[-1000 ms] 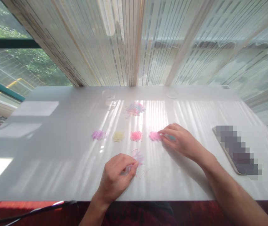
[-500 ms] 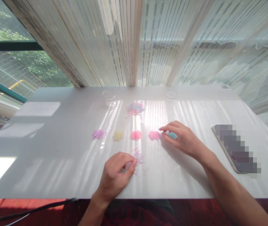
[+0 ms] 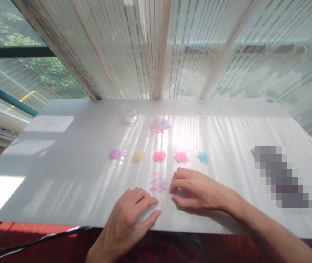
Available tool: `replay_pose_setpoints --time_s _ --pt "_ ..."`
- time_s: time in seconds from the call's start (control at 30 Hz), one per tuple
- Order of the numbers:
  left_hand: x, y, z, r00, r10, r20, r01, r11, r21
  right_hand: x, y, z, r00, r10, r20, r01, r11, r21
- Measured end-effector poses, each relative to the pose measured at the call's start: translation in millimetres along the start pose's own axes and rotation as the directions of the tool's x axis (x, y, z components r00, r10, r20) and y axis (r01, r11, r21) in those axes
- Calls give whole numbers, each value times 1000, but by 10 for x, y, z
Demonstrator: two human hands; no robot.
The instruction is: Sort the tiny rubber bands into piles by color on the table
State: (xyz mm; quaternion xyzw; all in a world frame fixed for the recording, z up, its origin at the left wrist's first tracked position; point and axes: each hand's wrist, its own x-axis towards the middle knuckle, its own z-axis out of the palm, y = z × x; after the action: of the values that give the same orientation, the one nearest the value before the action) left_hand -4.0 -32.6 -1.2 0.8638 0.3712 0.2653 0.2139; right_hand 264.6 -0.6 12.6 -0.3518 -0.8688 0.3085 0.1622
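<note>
In the middle of the white table [image 3: 84, 182] lies a loose mixed pile of small, thin, looped pastel pieces [image 3: 158, 184], too fine to tell their exact kind. My left hand [image 3: 134, 210] is at the pile's near left edge, thumb and forefinger parted with nothing visible between them. To the right of the pile rests my right hand [image 3: 196, 188], fingers curled and a small gap before the thumb. Beyond both hands runs a row of sorted piles: purple [image 3: 116, 154], yellow [image 3: 139, 156], coral red [image 3: 159, 156], pink [image 3: 181, 157] and turquoise [image 3: 202, 157].
Farther back is a larger mixed pile [image 3: 160, 125]. A clear container [image 3: 130, 115] stands behind it to the left, and a clear round lid [image 3: 203, 108] lies to the right. A blurred-out phone-like object [image 3: 284, 179] is at the right. Striped curtains [image 3: 134, 51] hang behind the table.
My right hand has moved from beside the turquoise pile back toward me, to the near mixed pile, uncovering the turquoise. My left thumb and forefinger have parted and drawn slightly nearer me.
</note>
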Motion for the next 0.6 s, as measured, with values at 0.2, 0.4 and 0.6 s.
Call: replay_pose_setpoints --time_s 0.2,0.4,0.6 --pt "28 44 132 999 31 -9 -31 999 28 56 -29 57 996 -7 86 8 1000 -15" --pt "111 29 72 997 49 -67 -50 999 -6 8 -4 33 997 -36 -68 43 994 104" --pt "241 13 105 986 64 -154 -71 996 -45 -12 12 3 974 0 -225 45 980 195"
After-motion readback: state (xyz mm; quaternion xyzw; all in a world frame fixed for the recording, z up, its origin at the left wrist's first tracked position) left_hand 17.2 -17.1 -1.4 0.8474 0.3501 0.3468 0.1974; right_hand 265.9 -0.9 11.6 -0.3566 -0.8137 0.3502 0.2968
